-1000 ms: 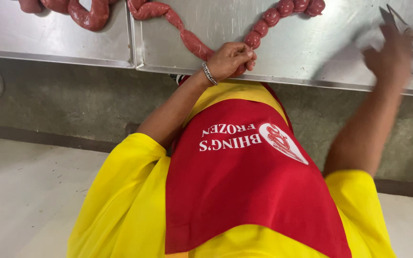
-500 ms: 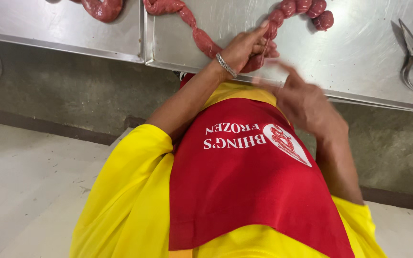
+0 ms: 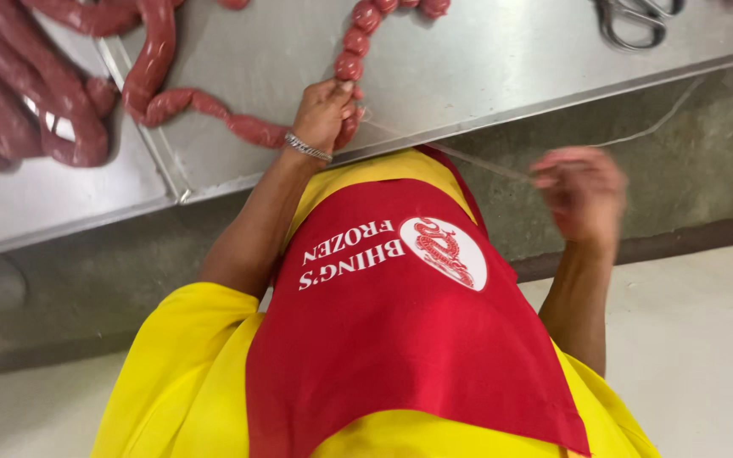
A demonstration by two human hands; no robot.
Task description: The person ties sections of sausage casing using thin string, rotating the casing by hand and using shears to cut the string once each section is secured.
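Since half a second earlier, your right hand [image 3: 583, 191] had swung away from the sausage and out to the right, off the edge of the surface [image 3: 485, 68], and the whole view had tilted so the scissors [image 3: 634, 17] sat at the top edge instead of to the right. Your left hand [image 3: 324, 114] had stayed on the sausage string [image 3: 248, 129].

Your left hand, with a silver bracelet [image 3: 308, 148] at the wrist, was closed around the sausage string at the near edge of the steel surface, pinching it at the place where a run of short tied links [image 3: 358, 42] met the longer unlinked length. Your right hand was blurred in the air above the concrete floor; its fingers looked curled in narrowly, and a thin pale twine [image 3: 468, 159] ran taut from it back to the sausage under your left hand. How tightly it gripped the twine could not be told through the blur.

The longer sausage length curved away leftward across the surface toward a pile of uncut sausage coils [image 3: 19, 93] on the neighbouring steel sheet. The scissors lay well apart from both hands. Your red apron [image 3: 400, 339] over a yellow shirt [image 3: 180, 373] filled the lower view.
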